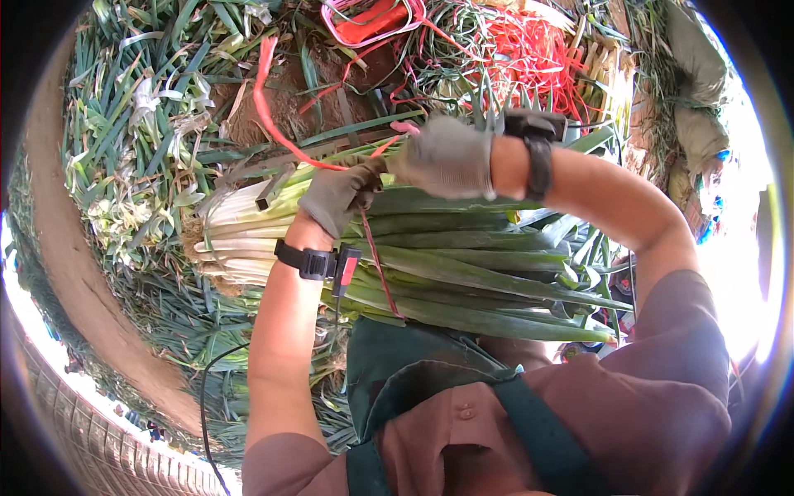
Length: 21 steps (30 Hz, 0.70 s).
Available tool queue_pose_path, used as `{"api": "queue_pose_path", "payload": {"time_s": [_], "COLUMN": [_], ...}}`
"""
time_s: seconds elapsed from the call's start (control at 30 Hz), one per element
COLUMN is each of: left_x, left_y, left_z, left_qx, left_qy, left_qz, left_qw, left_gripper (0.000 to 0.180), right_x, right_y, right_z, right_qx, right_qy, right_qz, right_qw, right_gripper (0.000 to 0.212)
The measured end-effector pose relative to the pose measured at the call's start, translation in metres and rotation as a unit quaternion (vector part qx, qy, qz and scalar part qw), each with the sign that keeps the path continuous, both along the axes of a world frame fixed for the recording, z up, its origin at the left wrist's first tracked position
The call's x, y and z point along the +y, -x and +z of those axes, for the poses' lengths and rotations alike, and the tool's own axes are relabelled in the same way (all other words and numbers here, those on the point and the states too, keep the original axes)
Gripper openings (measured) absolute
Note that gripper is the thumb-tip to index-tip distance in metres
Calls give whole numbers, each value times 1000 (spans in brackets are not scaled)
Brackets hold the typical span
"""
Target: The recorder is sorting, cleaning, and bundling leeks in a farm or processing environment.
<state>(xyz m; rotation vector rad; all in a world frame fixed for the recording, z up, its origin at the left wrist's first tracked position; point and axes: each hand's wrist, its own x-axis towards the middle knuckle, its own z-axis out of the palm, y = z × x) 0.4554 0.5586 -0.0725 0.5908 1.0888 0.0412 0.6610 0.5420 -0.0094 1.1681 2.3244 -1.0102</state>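
A thick bundle of leeks (447, 248) lies crosswise in front of me, white root ends to the left and dark green leaves to the right. A red plastic tie strip (383, 273) runs around its middle. My left hand (335, 198), in a grey glove with dark fingertips, is closed on the strip at the top of the bundle. From its fingers a long loose end (266, 103) rises to the upper left. Close beside it, my right hand (451, 157), also gloved and slightly blurred, is closed on the strip; a pink bit (405, 128) shows by its fingers.
Beyond the bundle stands a pink-rimmed basket (328, 18) with red material inside. A tangle of red strips (533, 54) lies farther right, near more pale-stemmed leeks (610, 83). Leek trimmings (141, 124) are heaped at left. Filled sacks (699, 62) stand at the far right.
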Motion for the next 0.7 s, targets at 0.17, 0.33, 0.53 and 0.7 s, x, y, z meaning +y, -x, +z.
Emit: {"api": "queue_pose_path", "payload": {"time_s": [0.17, 0.33, 0.53, 0.7], "left_x": [8, 9, 1, 1], "left_y": [-14, -32, -15, -1], "left_z": [4, 9, 2, 8], "left_qx": [60, 69, 120, 206], "left_qy": [-320, -779, -808, -764], "left_qz": [-150, -263, -259, -278], "left_qw": [933, 565, 515, 544], "left_gripper": [7, 10, 14, 23], "right_x": [34, 63, 58, 61], "right_y": [-9, -20, -19, -22], "right_z": [18, -77, -86, -53], "right_qx": [-103, 220, 327, 113], "right_qy": [-45, 11, 329, 70], "right_qz": [40, -40, -156, -67], "right_qw": [993, 975, 872, 989], "right_gripper": [23, 29, 20, 22]}}
